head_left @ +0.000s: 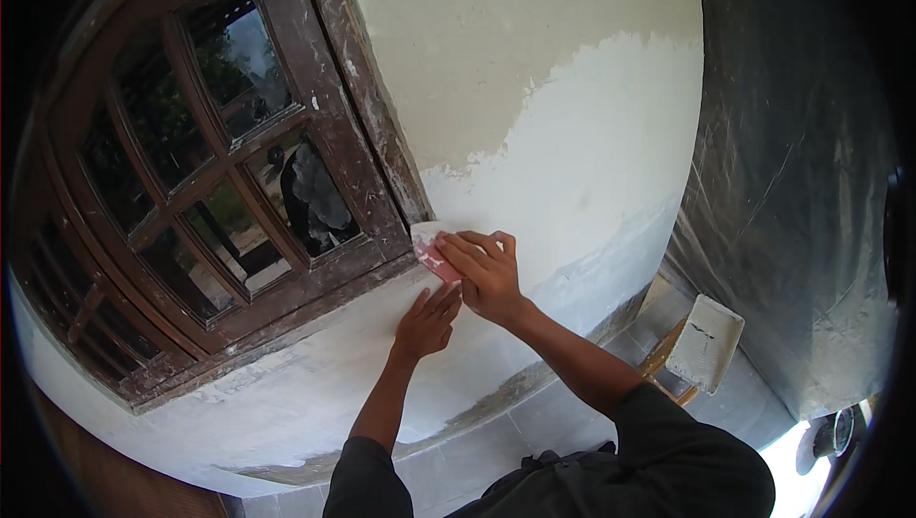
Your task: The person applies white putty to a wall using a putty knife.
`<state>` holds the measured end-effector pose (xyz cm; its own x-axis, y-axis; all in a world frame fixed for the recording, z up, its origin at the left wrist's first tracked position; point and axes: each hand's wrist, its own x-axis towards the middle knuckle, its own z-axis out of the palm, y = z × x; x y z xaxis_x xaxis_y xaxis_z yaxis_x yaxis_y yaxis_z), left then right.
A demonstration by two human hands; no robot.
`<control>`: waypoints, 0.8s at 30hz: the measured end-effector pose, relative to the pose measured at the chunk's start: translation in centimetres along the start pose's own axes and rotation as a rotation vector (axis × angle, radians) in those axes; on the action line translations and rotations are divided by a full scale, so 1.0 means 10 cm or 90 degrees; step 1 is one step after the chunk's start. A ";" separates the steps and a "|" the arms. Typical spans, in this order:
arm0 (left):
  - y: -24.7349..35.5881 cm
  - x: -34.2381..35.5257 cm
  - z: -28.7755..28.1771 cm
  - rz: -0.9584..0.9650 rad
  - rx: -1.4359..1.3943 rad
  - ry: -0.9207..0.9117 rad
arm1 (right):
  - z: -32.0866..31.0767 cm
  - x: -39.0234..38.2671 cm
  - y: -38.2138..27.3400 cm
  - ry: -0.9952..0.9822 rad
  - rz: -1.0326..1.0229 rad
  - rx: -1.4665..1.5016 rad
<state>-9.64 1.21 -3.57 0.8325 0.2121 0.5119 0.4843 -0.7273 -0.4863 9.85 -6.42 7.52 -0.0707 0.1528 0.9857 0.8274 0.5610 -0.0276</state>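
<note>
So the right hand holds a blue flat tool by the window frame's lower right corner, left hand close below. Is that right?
Not quite: in the head view the flat tool is pinkish red, not blue. The right hand does hold it by that corner of the window frame, left hand close below.

Hands lie between window and tray.

The right hand holds a white-smeared pink scraper at the brown window's corner, the left hand just below.
</note>
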 end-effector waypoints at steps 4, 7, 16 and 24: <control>0.03 0.04 -0.07 -0.020 -0.025 0.048 | -0.38 1.05 0.80 0.191 0.025 -0.079; 0.08 0.11 -0.05 -0.022 -0.057 0.052 | -0.43 1.21 1.25 0.172 -0.007 -0.126; 0.11 0.08 -0.17 -0.047 -0.103 0.028 | -0.37 -0.89 0.60 -0.225 0.007 -0.030; 0.10 0.10 -0.14 -0.058 -0.137 0.033 | -0.54 1.10 1.11 0.188 0.013 -0.140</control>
<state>-8.73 -0.20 -2.56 0.7709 0.2532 0.5845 0.4831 -0.8305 -0.2774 21.25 -2.95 19.00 0.0844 -0.0977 0.9916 0.9292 0.3670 -0.0430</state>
